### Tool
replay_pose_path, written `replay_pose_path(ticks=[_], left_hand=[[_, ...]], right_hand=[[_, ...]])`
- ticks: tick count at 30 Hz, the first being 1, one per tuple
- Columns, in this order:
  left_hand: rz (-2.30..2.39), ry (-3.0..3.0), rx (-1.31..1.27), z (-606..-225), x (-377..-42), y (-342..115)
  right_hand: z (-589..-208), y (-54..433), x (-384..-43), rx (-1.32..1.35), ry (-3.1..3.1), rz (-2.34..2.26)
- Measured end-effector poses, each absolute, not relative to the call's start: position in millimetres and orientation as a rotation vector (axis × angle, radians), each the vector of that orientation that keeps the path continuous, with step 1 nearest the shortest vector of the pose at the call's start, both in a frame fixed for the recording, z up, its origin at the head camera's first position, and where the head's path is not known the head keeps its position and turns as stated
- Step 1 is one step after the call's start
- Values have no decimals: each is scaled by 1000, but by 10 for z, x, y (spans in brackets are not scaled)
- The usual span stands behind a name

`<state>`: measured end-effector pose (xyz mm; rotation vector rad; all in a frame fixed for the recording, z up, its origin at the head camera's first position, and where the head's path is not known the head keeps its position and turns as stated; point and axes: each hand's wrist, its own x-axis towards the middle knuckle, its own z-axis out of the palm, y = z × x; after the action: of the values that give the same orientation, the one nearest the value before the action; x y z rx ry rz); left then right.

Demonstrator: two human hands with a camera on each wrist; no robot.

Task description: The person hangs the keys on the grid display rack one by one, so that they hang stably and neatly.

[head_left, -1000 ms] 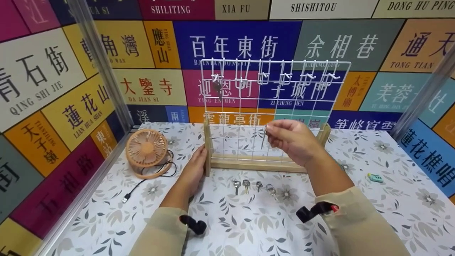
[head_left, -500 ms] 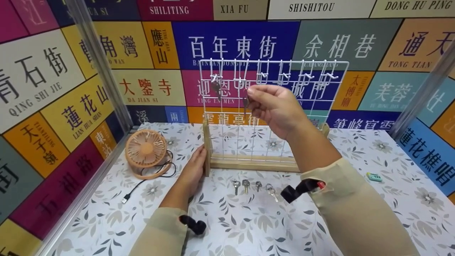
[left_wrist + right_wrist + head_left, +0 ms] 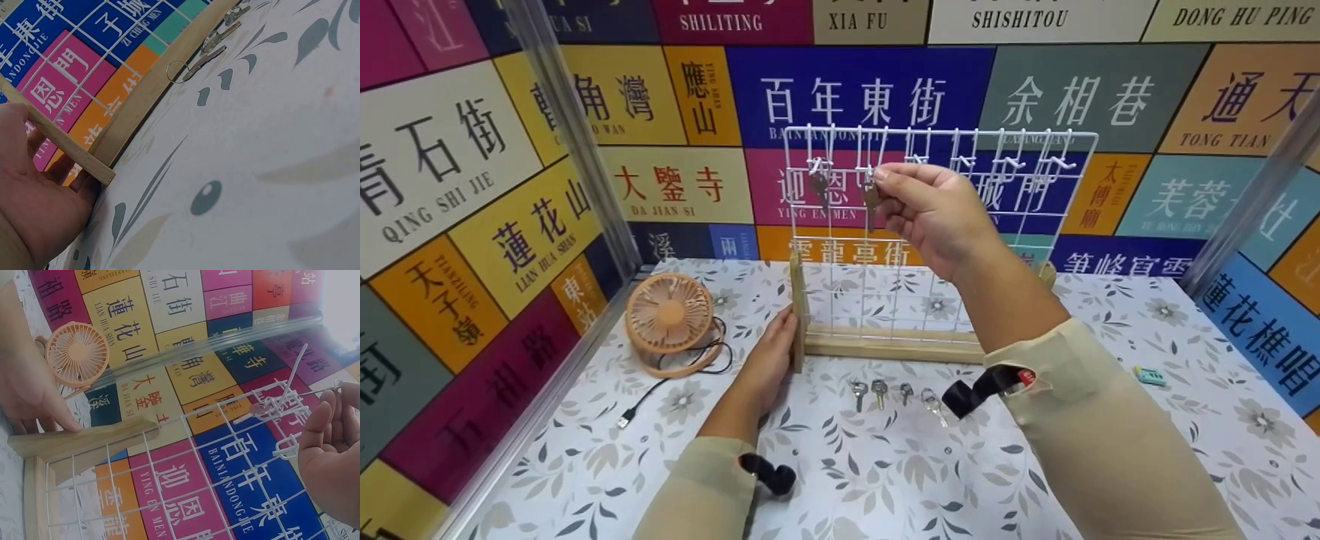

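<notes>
My right hand (image 3: 930, 214) pinches a key (image 3: 871, 201) by its ring, close to the second hook from the left on a white wire grid rack (image 3: 847, 238). In the right wrist view, the ring (image 3: 337, 386) sits at the fingertips, near a white hook (image 3: 292, 374). Whether the ring is over the hook, I cannot tell. Another key (image 3: 820, 191) hangs from the leftmost hook. My left hand (image 3: 771, 361) holds the rack's left wooden upright (image 3: 797, 322), thumb in front and fingers behind it in the left wrist view.
Several keys (image 3: 880, 393) lie in a row on the floral tablecloth (image 3: 840, 480) before the rack. An orange fan (image 3: 669, 313) with a black USB cable (image 3: 639, 405) stands at left. A small green object (image 3: 1150, 375) lies at right. Sign-covered walls (image 3: 675, 180) stand behind and to the left.
My right hand has lifted the key from low in front of the grid, up and left to the second hook. The left hand stays on the upright.
</notes>
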<state>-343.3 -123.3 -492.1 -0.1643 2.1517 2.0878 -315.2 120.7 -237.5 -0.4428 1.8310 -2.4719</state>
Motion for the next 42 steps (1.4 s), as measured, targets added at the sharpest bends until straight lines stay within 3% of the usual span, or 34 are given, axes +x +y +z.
replay_pose_path(ticks=[14,42], left_hand=[[2081,2168,-163,-4934,-3447,-1246],[2042,2187,-209,-4896,-3433,-1233]], right_hand=[[-2531,1350,-3202,-416,1875,-2436],[-3908,2111,-3033,-265,2027,-2226]])
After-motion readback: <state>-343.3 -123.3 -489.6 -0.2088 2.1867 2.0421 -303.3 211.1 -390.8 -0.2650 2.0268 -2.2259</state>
